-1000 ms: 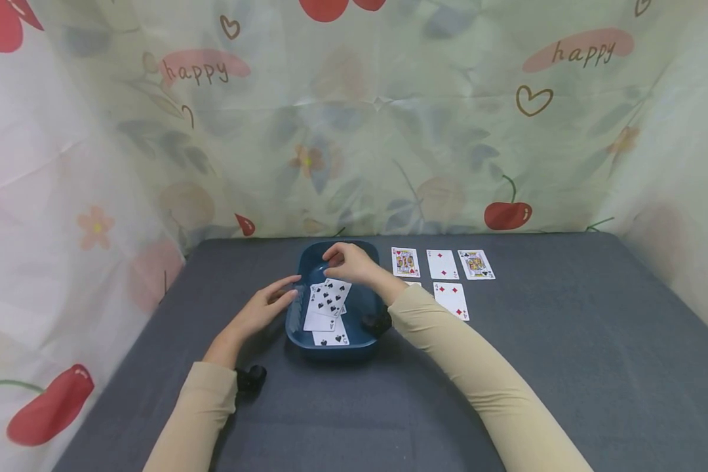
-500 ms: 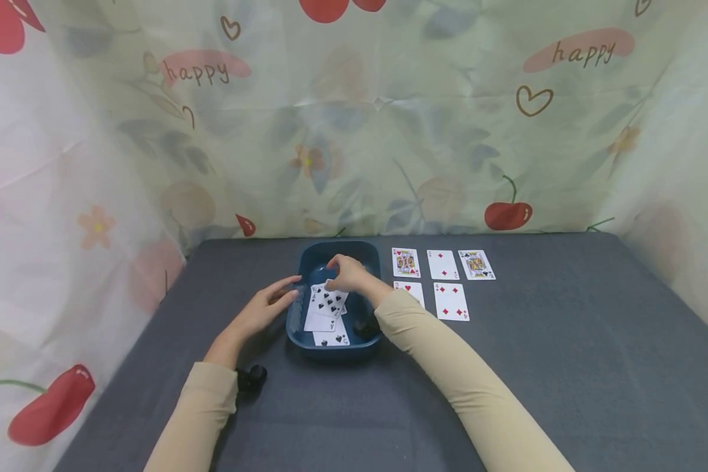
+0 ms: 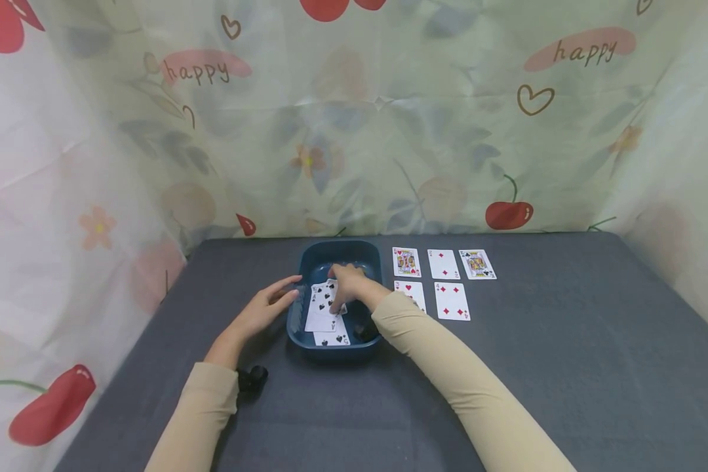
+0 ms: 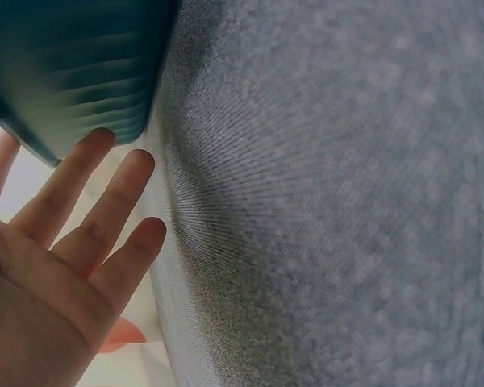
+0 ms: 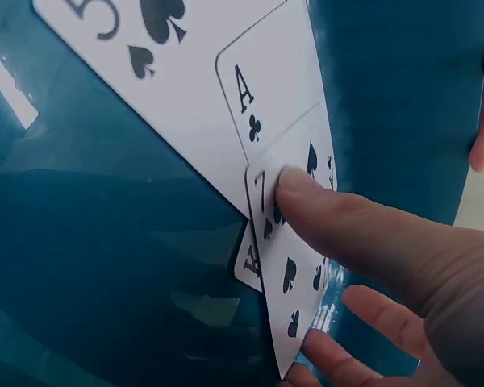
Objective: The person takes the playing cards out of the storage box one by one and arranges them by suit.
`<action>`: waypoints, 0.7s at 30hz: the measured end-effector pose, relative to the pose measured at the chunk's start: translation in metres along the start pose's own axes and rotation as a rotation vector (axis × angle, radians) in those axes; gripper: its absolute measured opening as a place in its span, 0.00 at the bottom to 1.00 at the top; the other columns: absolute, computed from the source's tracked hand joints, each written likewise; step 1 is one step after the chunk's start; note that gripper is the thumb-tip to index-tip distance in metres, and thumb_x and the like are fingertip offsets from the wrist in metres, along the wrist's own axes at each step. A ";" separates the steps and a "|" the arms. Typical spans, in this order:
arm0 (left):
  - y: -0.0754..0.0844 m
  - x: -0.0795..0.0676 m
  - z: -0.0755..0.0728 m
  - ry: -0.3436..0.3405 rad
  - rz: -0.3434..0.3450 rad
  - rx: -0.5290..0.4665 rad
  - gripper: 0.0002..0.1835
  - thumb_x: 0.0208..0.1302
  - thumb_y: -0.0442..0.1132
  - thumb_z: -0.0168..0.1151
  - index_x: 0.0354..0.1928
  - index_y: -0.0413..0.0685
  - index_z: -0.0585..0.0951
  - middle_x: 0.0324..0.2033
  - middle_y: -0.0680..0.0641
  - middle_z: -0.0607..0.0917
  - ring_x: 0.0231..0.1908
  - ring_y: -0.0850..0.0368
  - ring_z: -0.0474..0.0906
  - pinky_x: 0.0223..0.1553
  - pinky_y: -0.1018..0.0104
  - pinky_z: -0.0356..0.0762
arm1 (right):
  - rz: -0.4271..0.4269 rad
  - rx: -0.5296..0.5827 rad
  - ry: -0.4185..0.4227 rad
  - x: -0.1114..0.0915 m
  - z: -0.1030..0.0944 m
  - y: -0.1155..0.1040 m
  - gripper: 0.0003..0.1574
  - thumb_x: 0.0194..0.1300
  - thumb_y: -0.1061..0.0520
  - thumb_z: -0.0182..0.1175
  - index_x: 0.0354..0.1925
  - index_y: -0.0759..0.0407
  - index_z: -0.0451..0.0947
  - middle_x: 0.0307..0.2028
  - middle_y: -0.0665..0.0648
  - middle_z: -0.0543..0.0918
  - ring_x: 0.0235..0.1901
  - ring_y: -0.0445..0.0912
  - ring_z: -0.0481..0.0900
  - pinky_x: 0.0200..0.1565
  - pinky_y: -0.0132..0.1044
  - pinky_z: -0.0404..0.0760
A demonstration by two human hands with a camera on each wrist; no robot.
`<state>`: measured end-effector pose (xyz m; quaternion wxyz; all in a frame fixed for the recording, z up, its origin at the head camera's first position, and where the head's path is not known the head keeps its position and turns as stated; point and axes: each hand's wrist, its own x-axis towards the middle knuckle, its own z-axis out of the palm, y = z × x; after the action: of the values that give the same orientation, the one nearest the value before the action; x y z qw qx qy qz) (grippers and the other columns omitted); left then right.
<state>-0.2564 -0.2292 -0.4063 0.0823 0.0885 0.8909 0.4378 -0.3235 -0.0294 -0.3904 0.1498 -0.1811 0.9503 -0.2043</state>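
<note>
My right hand [image 3: 353, 287] reaches into a dark blue plastic basin [image 3: 333, 353] and grips the seven of spades [image 5: 276, 262]. Its thumb [image 5: 306, 197] presses on the card's face while the other fingers lie at the far edge. Beneath that card is an ace of clubs [image 5: 270, 76], which overlaps a five of spades [image 5: 125, 24]. Only a corner of a king [image 5: 248, 262] peeks out. Spread fingers of my left hand [image 3: 259, 311] rest at the basin's left rim; in the left wrist view the palm [image 4: 32, 306] holds nothing.
Right of the basin, face-up cards lie in two rows: a king of hearts [image 3: 406, 262], a diamond card [image 3: 444, 265], a king of clubs [image 3: 478, 265], a heart card [image 3: 410, 294] partly behind the right sleeve, and a four of diamonds [image 3: 452, 301]. Dark grey cloth [image 3: 554, 341] covers the table.
My right hand has come down from above the basin's far part onto the seven of spades, its thumb now on the card. The left hand has stayed put.
</note>
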 end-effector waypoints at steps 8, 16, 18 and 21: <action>-0.002 0.000 0.001 0.006 0.003 0.000 0.27 0.70 0.53 0.46 0.69 0.60 0.61 0.69 0.40 0.62 0.66 0.39 0.62 0.64 0.39 0.60 | 0.020 0.116 0.073 -0.005 -0.002 -0.001 0.53 0.37 0.61 0.77 0.62 0.54 0.64 0.58 0.67 0.62 0.54 0.59 0.69 0.58 0.48 0.72; 0.000 0.000 0.001 0.005 -0.018 0.006 0.27 0.70 0.55 0.45 0.69 0.62 0.60 0.70 0.41 0.60 0.67 0.39 0.62 0.64 0.39 0.60 | -0.043 0.217 0.080 -0.005 -0.008 -0.007 0.53 0.46 0.64 0.71 0.67 0.53 0.56 0.60 0.66 0.69 0.56 0.57 0.73 0.56 0.48 0.75; 0.000 0.000 0.001 0.005 -0.020 0.007 0.27 0.70 0.55 0.45 0.69 0.62 0.60 0.70 0.41 0.60 0.67 0.39 0.62 0.64 0.38 0.60 | -0.075 0.246 0.085 -0.005 -0.011 -0.006 0.50 0.48 0.65 0.69 0.66 0.56 0.57 0.60 0.64 0.72 0.55 0.56 0.74 0.56 0.46 0.76; 0.000 -0.001 0.001 0.003 -0.014 0.004 0.27 0.70 0.55 0.45 0.69 0.61 0.60 0.69 0.40 0.61 0.67 0.38 0.61 0.64 0.38 0.60 | -0.097 0.298 0.093 -0.005 -0.016 -0.003 0.46 0.50 0.65 0.67 0.65 0.57 0.59 0.56 0.64 0.75 0.51 0.55 0.77 0.51 0.44 0.78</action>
<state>-0.2557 -0.2285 -0.4063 0.0836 0.0819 0.8925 0.4356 -0.3239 -0.0247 -0.3738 0.1207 -0.1928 0.9056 -0.3581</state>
